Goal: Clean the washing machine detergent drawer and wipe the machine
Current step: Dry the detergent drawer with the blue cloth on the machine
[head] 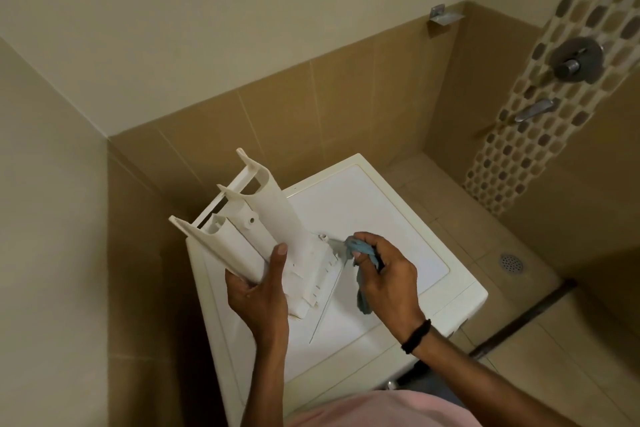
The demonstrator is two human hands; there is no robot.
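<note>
Drawer (256, 229) is out of the machine, held above the washer top (398, 218), underside up. Left hand (259, 291) grips its near end; right hand (388, 274) pinches a blue cloth (362, 250) against the front panel. Wiping underway; machine wipe prob. not begun. Long axis runs up-left, away from the person.

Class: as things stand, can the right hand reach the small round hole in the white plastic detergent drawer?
Probably yes: the right hand, holding a blue cloth, is beside the white plastic detergent drawer, and the small round hole lies uncovered, clear of the left hand.
</note>
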